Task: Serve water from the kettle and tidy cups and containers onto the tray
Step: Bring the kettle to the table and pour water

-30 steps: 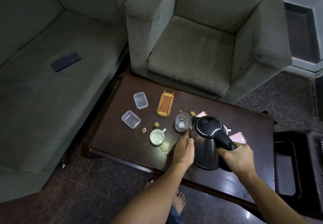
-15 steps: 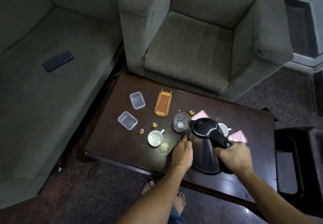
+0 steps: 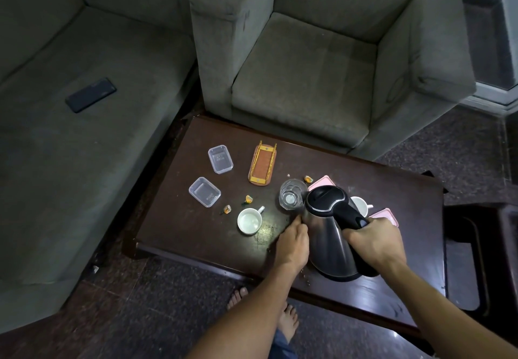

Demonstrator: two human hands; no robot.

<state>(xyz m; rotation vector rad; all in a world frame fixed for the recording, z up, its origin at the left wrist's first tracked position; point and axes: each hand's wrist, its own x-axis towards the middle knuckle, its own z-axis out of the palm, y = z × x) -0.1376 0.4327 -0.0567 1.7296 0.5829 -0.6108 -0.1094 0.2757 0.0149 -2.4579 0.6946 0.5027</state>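
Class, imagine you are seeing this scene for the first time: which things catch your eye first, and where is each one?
The steel kettle at the table's near edge stands out, its black handle gripped by the right hand while the left hand rests against its side. Its spout leans toward a clear glass. To the left, a white cup stands lit.

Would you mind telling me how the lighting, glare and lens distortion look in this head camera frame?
Head view: dim overall, corners darkest; one bright glare patch on the table beside the white cup; softer sheen on the kettle body and the table's near right edge; wide-angle lens bows the armchair edges; hands stay fairly sharp.
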